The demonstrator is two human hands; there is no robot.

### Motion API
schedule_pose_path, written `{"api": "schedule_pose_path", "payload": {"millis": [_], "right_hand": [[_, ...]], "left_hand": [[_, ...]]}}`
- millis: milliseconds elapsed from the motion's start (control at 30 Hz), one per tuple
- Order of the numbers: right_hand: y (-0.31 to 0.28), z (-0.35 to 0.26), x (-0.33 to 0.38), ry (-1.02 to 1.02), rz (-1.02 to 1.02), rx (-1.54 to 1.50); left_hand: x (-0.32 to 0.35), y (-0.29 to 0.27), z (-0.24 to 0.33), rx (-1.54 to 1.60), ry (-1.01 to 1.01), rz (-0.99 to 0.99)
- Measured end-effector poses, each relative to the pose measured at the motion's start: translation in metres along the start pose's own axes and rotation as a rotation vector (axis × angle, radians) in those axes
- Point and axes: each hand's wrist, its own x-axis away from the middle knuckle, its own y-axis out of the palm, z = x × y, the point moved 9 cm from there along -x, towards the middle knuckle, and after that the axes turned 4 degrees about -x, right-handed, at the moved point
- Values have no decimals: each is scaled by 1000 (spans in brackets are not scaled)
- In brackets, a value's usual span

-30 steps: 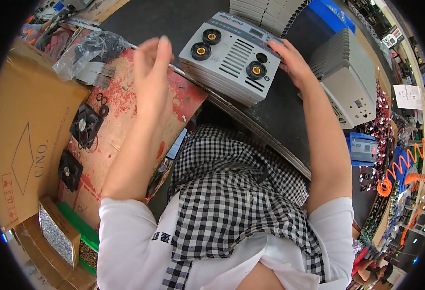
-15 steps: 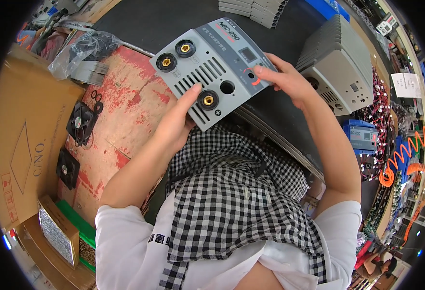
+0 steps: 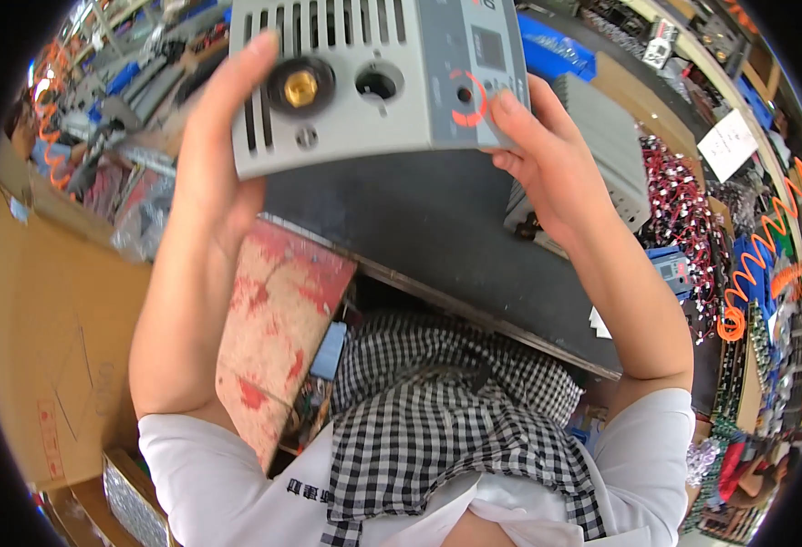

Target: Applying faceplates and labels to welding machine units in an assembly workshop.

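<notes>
Both my hands hold a grey welding machine front panel (image 3: pixel 364 128) up close, its upper part cut off by the picture's edge. My left hand (image 3: pixel 214 150) grips its left side, the thumb lying over the vent slots beside a black socket with a brass centre (image 3: pixel 301 87). A round hole sits right of that socket. My right hand (image 3: pixel 551 150) is closed on the other side, thumb on the dark control face near a red dial arc (image 3: pixel 467 98). The fingers behind the panel are mostly hidden.
Below the panel lies a black worktable (image 3: pixel 373 219). A row of stacked grey panels (image 3: pixel 601 137) stands at right, beside red wiring bundles (image 3: pixel 670 201) and a coiled orange hose (image 3: pixel 734 324). At left are a red-worn board (image 3: pixel 273 319) and a large cardboard box (image 3: pixel 63 319).
The panel has been raised toward me and turned, so it looks larger and partly leaves the top of the view. Both hands moved up with it, still gripping.
</notes>
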Motion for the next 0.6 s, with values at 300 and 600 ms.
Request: {"api": "schedule_pose_path", "payload": {"millis": [300,600], "right_hand": [[-28,-52,-94,-46,204,-72],[-54,-27,-145,94,296,-76]], "left_hand": [[-169,50,46,-14,-54,-169],[-254,66,-7,48,-204,-217]]}}
